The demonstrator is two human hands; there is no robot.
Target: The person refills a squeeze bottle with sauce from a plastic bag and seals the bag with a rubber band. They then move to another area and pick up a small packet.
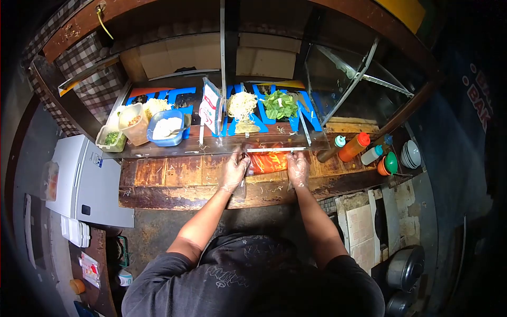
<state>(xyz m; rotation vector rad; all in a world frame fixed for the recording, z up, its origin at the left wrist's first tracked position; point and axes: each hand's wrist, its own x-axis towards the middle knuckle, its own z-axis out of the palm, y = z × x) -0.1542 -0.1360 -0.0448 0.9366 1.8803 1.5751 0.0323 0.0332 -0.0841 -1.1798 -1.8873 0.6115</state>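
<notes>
On the wooden counter's front part, an orange-red printed plastic packet [268,161] lies between my two hands. My left hand [235,169] is closed on its left edge. The packet's right edge is gripped by my right hand [298,169]. Thin clear plastic, like disposable gloves, covers both hands and hangs loose at the wrists. Just behind the packet, on the raised shelf, sit a pile of pale noodles [242,106] and a heap of green leaves [280,104]. What the packet contains cannot be made out.
A blue tub [166,128] and a tall container [133,124] stand left on the shelf, near an upright plastic pack [210,106]. Sauce bottles [354,147] and stacked bowls [410,155] are at right. A glass-case frame [223,68] rises ahead; a white freezer [94,179] stands left.
</notes>
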